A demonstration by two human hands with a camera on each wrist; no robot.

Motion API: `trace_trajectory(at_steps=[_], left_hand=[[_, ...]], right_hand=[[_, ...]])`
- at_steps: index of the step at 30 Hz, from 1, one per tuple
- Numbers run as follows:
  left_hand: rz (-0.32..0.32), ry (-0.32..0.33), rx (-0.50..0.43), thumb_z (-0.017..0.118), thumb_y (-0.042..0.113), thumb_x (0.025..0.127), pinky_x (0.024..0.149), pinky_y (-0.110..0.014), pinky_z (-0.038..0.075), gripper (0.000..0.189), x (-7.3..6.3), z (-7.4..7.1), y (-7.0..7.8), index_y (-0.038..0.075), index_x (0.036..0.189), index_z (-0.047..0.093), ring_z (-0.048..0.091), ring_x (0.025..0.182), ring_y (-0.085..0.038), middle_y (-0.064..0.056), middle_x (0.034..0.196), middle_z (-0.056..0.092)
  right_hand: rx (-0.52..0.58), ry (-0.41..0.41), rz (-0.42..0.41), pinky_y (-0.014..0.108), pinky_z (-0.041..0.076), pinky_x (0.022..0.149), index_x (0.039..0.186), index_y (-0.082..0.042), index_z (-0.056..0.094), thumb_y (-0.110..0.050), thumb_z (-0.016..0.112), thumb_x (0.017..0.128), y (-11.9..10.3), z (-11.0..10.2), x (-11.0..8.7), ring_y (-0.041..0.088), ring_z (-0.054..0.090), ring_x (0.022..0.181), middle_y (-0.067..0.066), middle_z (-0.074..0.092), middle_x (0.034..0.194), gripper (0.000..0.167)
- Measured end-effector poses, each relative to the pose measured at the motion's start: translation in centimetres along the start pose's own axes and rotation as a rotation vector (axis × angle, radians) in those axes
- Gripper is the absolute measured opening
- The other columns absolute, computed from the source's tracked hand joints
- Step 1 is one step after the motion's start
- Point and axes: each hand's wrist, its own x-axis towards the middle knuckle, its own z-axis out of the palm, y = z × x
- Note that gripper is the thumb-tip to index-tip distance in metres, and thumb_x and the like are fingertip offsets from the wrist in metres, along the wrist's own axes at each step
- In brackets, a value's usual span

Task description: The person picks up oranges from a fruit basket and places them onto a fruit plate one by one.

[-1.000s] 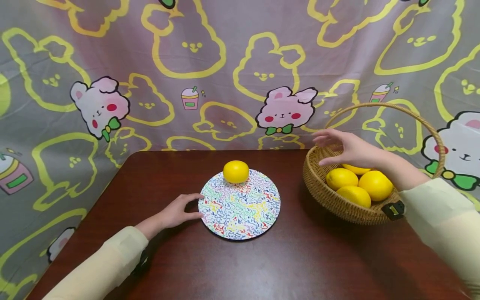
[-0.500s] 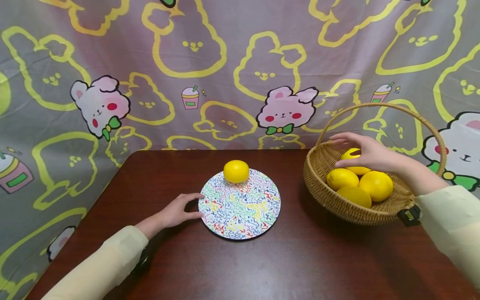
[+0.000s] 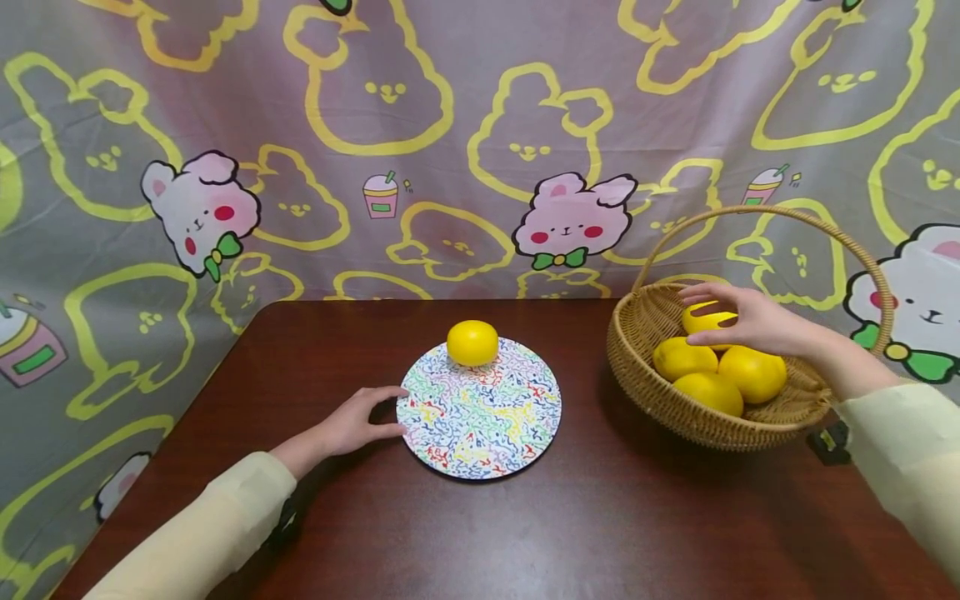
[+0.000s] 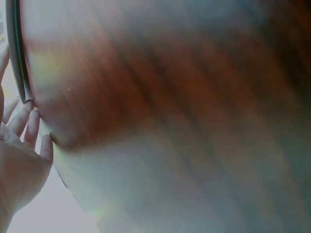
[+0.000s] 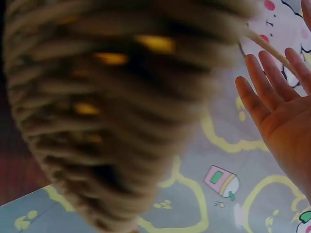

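Note:
My left hand [image 3: 347,426] lies at the left edge of a round board [image 3: 517,408] covered in colourful squiggles. Its thumb and fingertips touch the rim, spread apart. At the board's back edge sits one lemon [image 3: 472,343]. Over the wicker basket [image 3: 637,367] at the right hovers my right hand [image 3: 757,321], fingers spread around a gap and holding nothing. Beneath and behind it a lemon [image 3: 701,317] is partly hidden by the fingers. Several other lemons, such as a front lemon [image 3: 708,393], lie in the basket. In the right wrist view, the right hand [image 5: 286,111] shows straight fingers.
The basket's tall arched handle [image 3: 825,225] rises behind my right forearm. Everything stands on a dark brown table [image 3: 330,517]. A patterned curtain [image 3: 450,100] hangs right behind the table's back edge.
My right hand has moved right and slightly down, from the basket's left rim to above the rear lemon. The left hand, the board and its lemon have stayed put.

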Motion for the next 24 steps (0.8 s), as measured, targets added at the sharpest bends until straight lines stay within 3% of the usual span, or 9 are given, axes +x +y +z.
trace_trajectory(at_steps=[2,4,9,11,15,21,24], left_hand=[[-0.002,-0.001,0.005,0.074,0.041,0.086,0.103,-0.056,0.034,0.063,0.0,0.0,0.0,0.012,0.137,0.054,0.043,0.126,-0.036,-0.013,0.138,0.052],[-0.001,-0.002,0.006,0.073,0.041,0.086,0.103,-0.056,0.034,0.063,0.0,0.0,0.0,0.012,0.137,0.054,0.043,0.126,-0.036,-0.013,0.138,0.052],[-0.014,-0.003,-0.004,0.073,0.041,0.086,0.103,-0.056,0.033,0.062,0.0,0.0,0.1,0.012,0.138,0.054,0.042,0.127,-0.036,-0.013,0.138,0.052],[-0.017,-0.003,-0.007,0.074,0.041,0.086,0.104,-0.056,0.033,0.063,0.0,0.0,0.2,0.012,0.138,0.053,0.042,0.127,-0.036,-0.014,0.138,0.052],[-0.02,-0.001,-0.012,0.074,0.04,0.085,0.104,-0.056,0.033,0.063,0.0,-0.1,0.3,0.012,0.138,0.053,0.042,0.126,-0.036,-0.014,0.138,0.052],[-0.022,-0.005,-0.013,0.074,0.039,0.086,0.104,-0.056,0.033,0.063,-0.1,-0.2,0.3,0.012,0.138,0.053,0.042,0.127,-0.036,-0.014,0.138,0.051],[-0.032,-0.005,-0.011,0.074,0.04,0.085,0.104,-0.056,0.033,0.063,-0.1,-0.1,0.1,0.013,0.138,0.053,0.041,0.127,-0.035,-0.013,0.138,0.051]], right_hand=[[0.013,-0.024,-0.001,0.054,0.047,0.089,0.139,0.001,0.044,-0.01,0.073,0.087,0.5,0.3,-0.1,0.04,0.051,0.117,0.022,0.049,0.135,0.06],[0.018,-0.039,-0.004,0.052,0.048,0.089,0.138,0.003,0.043,-0.009,0.073,0.088,0.9,0.5,-0.2,0.042,0.051,0.117,0.024,0.049,0.134,0.059],[0.024,-0.038,0.006,0.033,0.052,0.085,0.135,0.003,0.047,-0.008,0.074,0.086,1.5,1.1,-0.7,0.016,0.057,0.111,0.023,0.052,0.131,0.057],[0.021,-0.039,0.015,0.029,0.052,0.083,0.133,0.002,0.049,-0.009,0.075,0.086,1.6,1.3,-1.0,0.013,0.057,0.109,0.022,0.053,0.13,0.055],[0.016,-0.062,0.028,0.027,0.053,0.081,0.131,0.003,0.052,-0.01,0.075,0.086,2.0,1.6,-1.6,0.03,0.057,0.112,0.023,0.054,0.13,0.052],[0.003,-0.038,0.028,0.023,0.052,0.079,0.13,0.004,0.053,-0.009,0.074,0.086,2.6,1.6,-2.0,0.027,0.058,0.11,0.023,0.055,0.128,0.051],[-0.009,-0.041,0.051,0.027,0.052,0.081,0.132,0.006,0.051,-0.011,0.074,0.087,2.8,1.3,-1.9,0.039,0.055,0.113,0.026,0.053,0.13,0.053]])
